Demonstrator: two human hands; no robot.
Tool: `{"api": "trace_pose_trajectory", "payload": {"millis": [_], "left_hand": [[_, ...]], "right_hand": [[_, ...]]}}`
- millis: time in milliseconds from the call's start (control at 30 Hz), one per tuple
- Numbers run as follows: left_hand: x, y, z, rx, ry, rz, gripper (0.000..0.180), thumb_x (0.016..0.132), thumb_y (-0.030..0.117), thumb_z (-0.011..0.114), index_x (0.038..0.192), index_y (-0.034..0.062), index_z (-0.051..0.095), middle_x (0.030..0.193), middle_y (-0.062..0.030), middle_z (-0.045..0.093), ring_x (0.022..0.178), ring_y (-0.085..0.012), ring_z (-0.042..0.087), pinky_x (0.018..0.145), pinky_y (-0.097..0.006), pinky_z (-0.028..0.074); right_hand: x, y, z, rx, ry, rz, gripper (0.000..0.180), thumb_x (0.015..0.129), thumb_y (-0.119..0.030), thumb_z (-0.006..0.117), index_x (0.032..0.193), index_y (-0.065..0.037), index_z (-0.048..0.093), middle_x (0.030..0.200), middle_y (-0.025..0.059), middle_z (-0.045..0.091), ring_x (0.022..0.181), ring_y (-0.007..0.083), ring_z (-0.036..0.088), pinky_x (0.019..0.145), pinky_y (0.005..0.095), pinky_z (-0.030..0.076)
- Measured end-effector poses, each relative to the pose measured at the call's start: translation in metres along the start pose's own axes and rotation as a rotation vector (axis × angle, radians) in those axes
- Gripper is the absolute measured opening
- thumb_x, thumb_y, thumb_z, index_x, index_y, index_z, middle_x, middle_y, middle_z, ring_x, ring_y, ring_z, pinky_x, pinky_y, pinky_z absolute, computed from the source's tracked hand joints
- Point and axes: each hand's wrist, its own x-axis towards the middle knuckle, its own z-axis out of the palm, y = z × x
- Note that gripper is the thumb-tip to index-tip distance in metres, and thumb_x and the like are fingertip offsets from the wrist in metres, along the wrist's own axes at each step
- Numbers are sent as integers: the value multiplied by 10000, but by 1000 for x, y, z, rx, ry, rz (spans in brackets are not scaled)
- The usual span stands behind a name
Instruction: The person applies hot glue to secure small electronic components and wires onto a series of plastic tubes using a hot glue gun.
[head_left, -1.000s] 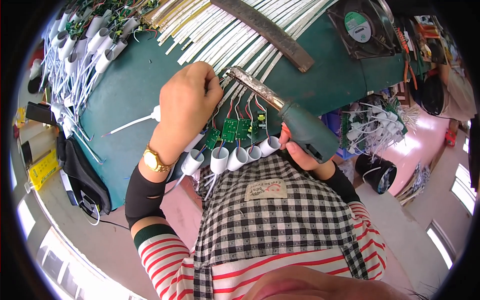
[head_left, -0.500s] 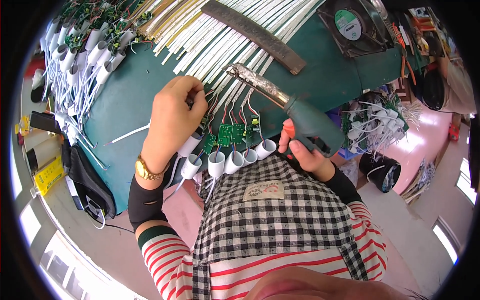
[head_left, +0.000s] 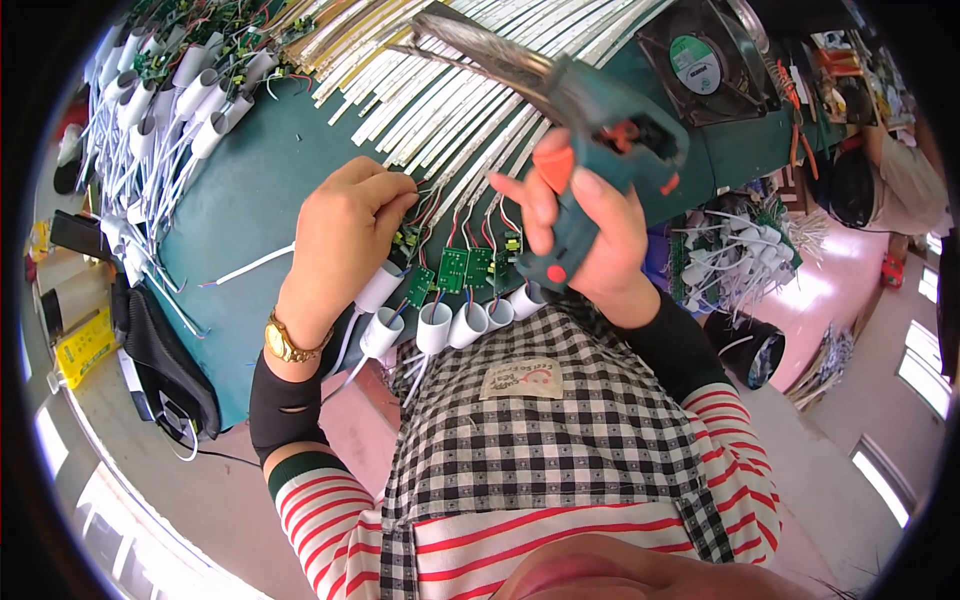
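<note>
My right hand [head_left: 585, 235] grips a dark green glue gun [head_left: 600, 130] with an orange trigger, raised high so its metal nozzle points up and left over the white strips. My left hand [head_left: 340, 235] pinches the thin wires of a small green circuit board [head_left: 410, 240] at the near edge of the green table [head_left: 250, 200]. Below both hands a row of white round lamp caps [head_left: 440, 325] hangs off the table edge, each wired to a small green board [head_left: 465, 268].
Long white strips [head_left: 450, 80] lie across the table's far side. More white caps with wires [head_left: 170, 90] are piled at far left. A black fan [head_left: 700, 60] sits at far right, a tangle of wired caps [head_left: 740, 250] below it. A black bag [head_left: 160, 350] hangs at left.
My right hand has lifted the glue gun from the boards up and closer to the camera. My left hand has stayed on the wires by the boards.
</note>
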Motion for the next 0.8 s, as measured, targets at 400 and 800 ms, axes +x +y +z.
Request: {"api": "trace_pose_trajectory", "payload": {"millis": [400, 800], "left_hand": [[-1, -2, 6, 52, 109, -49, 57, 789, 116, 707, 829, 87, 680, 784, -39, 645, 736, -256, 611, 779, -375, 412], [10, 1, 11, 31, 108, -153, 71, 724, 91, 724, 776, 64, 684, 747, -44, 654, 751, -240, 589, 817, -406, 416]], "right_hand": [[57, 24, 20, -48, 39, 123, 291, 924, -244, 578, 1081, 0, 562, 764, 106, 563, 566, 169, 570, 541, 266, 482], [57, 27, 19, -53, 26, 174, 256, 925, -221, 614, 1049, -1, 572, 752, 70, 597, 575, 159, 612, 522, 275, 501]]}}
